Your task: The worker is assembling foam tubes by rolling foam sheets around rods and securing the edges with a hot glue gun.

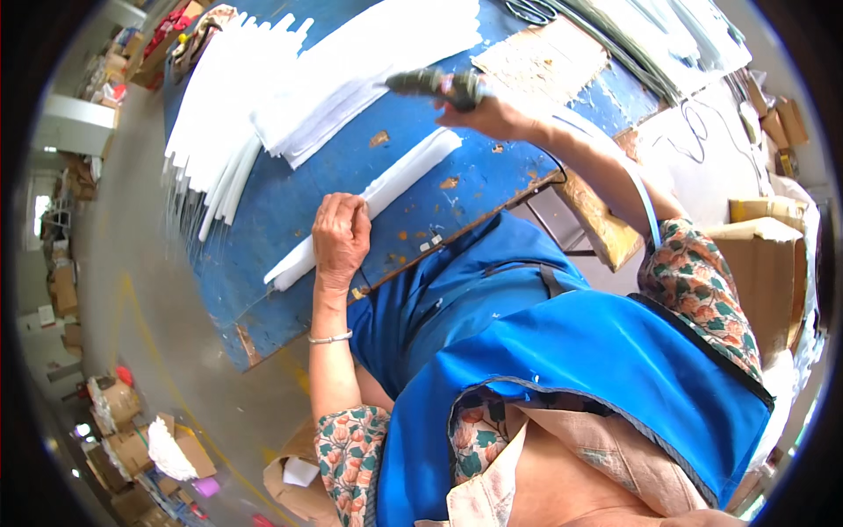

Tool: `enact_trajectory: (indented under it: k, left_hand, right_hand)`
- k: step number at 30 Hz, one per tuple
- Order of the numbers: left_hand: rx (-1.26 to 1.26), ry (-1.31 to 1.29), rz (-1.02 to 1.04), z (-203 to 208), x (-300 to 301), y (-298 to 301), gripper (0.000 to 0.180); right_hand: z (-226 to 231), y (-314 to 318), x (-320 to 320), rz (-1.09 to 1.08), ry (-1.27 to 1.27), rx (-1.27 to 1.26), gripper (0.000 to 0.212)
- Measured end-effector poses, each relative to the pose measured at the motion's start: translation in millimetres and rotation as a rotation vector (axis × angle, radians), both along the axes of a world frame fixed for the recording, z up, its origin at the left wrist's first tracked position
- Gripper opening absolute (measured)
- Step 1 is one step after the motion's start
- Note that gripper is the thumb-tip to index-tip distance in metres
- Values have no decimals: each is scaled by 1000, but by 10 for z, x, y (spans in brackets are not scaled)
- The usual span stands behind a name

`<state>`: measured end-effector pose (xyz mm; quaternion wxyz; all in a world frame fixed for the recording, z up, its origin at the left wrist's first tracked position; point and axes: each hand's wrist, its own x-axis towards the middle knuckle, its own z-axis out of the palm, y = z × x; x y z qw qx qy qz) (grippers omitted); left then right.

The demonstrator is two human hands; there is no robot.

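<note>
My left hand (341,235) is closed on a white rolled sheet (408,176), its fingers curled over the roll and pressing it against the blue tabletop. The roll lies slantwise, one end near the table's front left and the other toward the middle. Above the table, past the roll's far end, my right hand (470,101) grips a dark green glue gun (417,83), slightly blurred, its narrow tip pointing left. A long pale bluish strip (628,162) curves behind that hand and down past my right arm.
The worn blue table (413,233) holds a pile of white rolls (224,105) at the left and stacked white sheets (351,75) at the back. A stained board (549,57) and long thin rods (615,44) lie farther right. Cardboard boxes (755,272) stand at the right.
</note>
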<state>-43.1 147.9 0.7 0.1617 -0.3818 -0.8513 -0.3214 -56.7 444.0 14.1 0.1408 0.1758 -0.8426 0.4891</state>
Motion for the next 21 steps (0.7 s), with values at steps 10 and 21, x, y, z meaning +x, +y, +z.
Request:
enact_trajectory:
  k: [10, 21]
  left_hand:
    - [-48, 6, -18, -55, -26, -64, 8]
    - [-10, -118, -16, -47, -71, -44, 5]
  right_hand:
    - [1316, 426, 226, -1, -713, 68, 48]
    - [313, -219, 1043, 73, 176, 509, 22]
